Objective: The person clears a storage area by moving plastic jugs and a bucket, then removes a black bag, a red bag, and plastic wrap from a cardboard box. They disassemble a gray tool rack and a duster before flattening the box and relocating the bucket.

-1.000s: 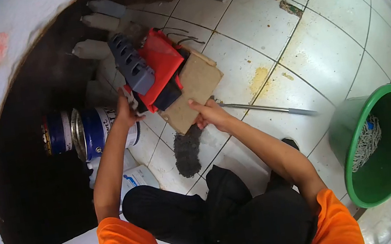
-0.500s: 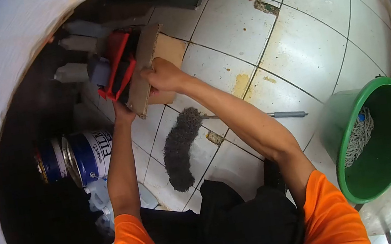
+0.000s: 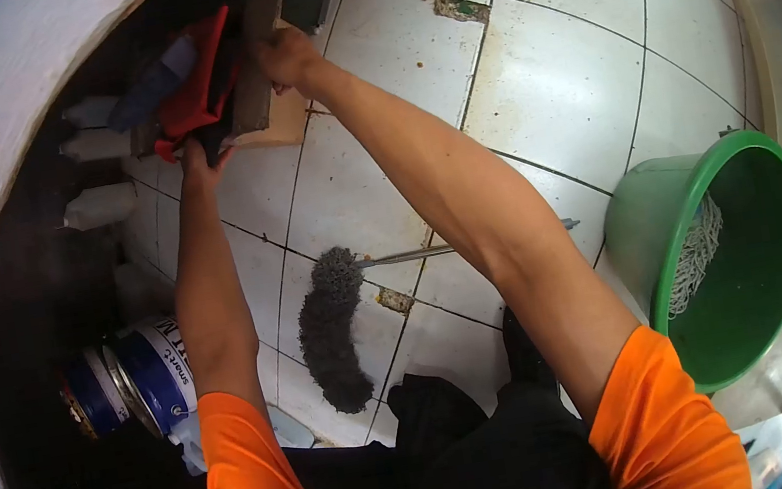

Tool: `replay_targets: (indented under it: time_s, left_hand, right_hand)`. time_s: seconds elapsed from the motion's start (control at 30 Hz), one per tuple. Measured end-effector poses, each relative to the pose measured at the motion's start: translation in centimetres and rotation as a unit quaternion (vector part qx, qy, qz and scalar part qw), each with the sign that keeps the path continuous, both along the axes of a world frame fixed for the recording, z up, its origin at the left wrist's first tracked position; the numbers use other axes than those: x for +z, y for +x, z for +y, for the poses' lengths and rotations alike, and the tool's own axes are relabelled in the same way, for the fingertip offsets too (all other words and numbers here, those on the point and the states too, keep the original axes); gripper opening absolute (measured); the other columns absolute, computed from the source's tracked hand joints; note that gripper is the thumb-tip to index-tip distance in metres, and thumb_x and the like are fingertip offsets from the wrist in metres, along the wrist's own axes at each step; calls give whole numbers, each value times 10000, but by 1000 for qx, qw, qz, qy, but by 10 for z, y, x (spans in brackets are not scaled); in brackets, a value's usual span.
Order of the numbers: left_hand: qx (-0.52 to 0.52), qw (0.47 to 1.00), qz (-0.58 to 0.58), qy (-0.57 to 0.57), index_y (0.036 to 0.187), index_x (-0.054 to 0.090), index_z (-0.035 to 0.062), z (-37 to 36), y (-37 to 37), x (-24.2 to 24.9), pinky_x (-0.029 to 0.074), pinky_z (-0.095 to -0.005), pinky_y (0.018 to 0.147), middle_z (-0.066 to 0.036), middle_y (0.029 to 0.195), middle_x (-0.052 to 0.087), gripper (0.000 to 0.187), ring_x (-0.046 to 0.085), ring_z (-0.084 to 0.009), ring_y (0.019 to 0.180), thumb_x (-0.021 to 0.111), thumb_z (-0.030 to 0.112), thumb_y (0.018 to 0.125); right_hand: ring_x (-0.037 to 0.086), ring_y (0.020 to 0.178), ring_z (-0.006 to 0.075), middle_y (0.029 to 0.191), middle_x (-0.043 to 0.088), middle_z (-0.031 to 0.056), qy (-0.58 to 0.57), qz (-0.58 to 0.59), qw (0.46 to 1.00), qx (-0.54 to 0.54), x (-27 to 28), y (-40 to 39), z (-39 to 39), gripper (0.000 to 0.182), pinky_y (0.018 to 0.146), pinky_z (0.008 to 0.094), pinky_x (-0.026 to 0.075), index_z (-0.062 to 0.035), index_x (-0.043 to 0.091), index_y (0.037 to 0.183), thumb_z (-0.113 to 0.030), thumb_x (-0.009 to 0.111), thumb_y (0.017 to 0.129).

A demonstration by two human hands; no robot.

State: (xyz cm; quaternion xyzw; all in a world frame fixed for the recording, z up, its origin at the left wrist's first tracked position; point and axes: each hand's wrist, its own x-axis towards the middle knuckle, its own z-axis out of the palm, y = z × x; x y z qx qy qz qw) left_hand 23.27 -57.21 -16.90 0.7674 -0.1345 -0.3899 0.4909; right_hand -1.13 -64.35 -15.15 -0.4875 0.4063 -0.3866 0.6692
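Observation:
A brown cardboard box point(image 3: 278, 130) is tilted in the upper left of the head view, with a red plastic object point(image 3: 203, 65) poking out of its open side. My right hand point(image 3: 291, 59) is closed on the box's upright cardboard edge. At the box's near end, my left hand point(image 3: 200, 164) grips from below, beside the red object; its fingers are partly hidden. A blue-grey item point(image 3: 177, 58) lies against the red object. On the tiles below the hands is a dark grey fluffy duster point(image 3: 332, 339) with a metal handle.
To the right stands a green bucket point(image 3: 636, 223) with a grey string mop head point(image 3: 699, 259) inside. Paint pails point(image 3: 153, 376) are at lower left, near several pale bottles point(image 3: 102, 207) in the dark recess. Broken tile spots point(image 3: 461, 9) mark the floor.
Both hands have carried the box and red object farther forward and left, toward the dark recess. The view has shifted too. Both hands still hold on.

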Motion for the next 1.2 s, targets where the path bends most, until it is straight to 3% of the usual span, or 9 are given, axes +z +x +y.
replay_targets:
  time_s: [0.33, 0.43, 0.53, 0.6, 0.73, 0.8, 1.03, 1.1, 1.2]
  left_hand:
    - [-68, 993, 67, -65, 1352, 396, 193, 49, 48, -17, 491, -491, 914, -60, 1328, 464, 503, 487, -249, 1152, 502, 463, 941]
    - [13, 987, 147, -64, 1360, 384, 179, 85, 9, -14, 500, -462, 899, -62, 1302, 493, 531, 523, -242, 1096, 498, 488, 943]
    - [-111, 981, -52, 147, 1322, 481, 141, 141, 5, -27, 515, -405, 789, -79, 1202, 569, 471, 579, -223, 1017, 466, 453, 970]
    - [-482, 814, -248, 211, 1226, 578, 93, 193, -15, -19, 510, -406, 770, -105, 1019, 656, 484, 637, -243, 853, 469, 479, 956]
    - [-588, 698, -336, 234, 1113, 637, 50, 270, -64, -2, 509, -403, 725, -143, 837, 671, 473, 644, -267, 719, 533, 470, 922]
    - [-593, 561, -373, 440, 1132, 627, 43, 280, -92, 10, 509, -416, 751, -173, 836, 666, 435, 647, -270, 759, 593, 410, 900]
    - [-477, 687, -542, 86, 1173, 606, 50, 309, -61, 11, 475, -414, 872, -207, 1026, 647, 467, 618, -361, 978, 627, 409, 876]
    - [-639, 653, -405, -35, 1216, 568, 32, 297, -43, 29, 439, -410, 937, -246, 1169, 583, 459, 549, -389, 1114, 625, 325, 867]
    - [-639, 667, -325, 203, 1237, 534, -15, 272, -39, 99, 414, -402, 973, -275, 1248, 531, 464, 515, -398, 1162, 607, 210, 838]
  right_hand:
    - [645, 630, 224, 795, 649, 124, 124, 30, 990, 67, -37, -23, 57, 532, 506, 340, 527, 47, 581, 1034, -469, 532, 913]
    - [656, 705, 226, 814, 661, 132, 23, 99, 995, 21, -66, -41, 65, 558, 607, 365, 529, 20, 590, 1040, -519, 526, 907]
    - [672, 782, 290, 843, 676, 188, -134, 219, 966, -35, -96, -86, 129, 407, 685, 405, 521, -21, 592, 1043, -396, 579, 885]
    - [604, 992, 403, 1006, 645, 238, -118, 340, 927, 100, -85, -130, 190, 271, 855, 489, 464, -17, 586, 994, -252, 575, 859]
    - [561, 1041, 336, 998, 603, 126, -244, 524, 800, 160, -119, -152, 285, 186, 819, 483, 446, -65, 584, 966, -180, 589, 821]
    - [544, 1057, 315, 984, 584, 94, -303, 563, 757, 133, -141, -155, 300, 191, 811, 474, 440, -75, 579, 977, -176, 591, 815]
    - [611, 811, 397, 879, 607, 184, -233, 313, 888, 244, -71, -168, 311, 248, 695, 493, 466, -60, 520, 971, -160, 653, 788]
    - [602, 819, 404, 832, 601, 203, -217, 257, 909, 244, -48, -166, 324, 250, 699, 492, 460, -41, 481, 962, -127, 642, 791]
    - [595, 797, 426, 805, 601, 220, -230, 224, 923, 213, -39, -159, 341, 234, 675, 496, 451, -31, 466, 964, -138, 620, 822]
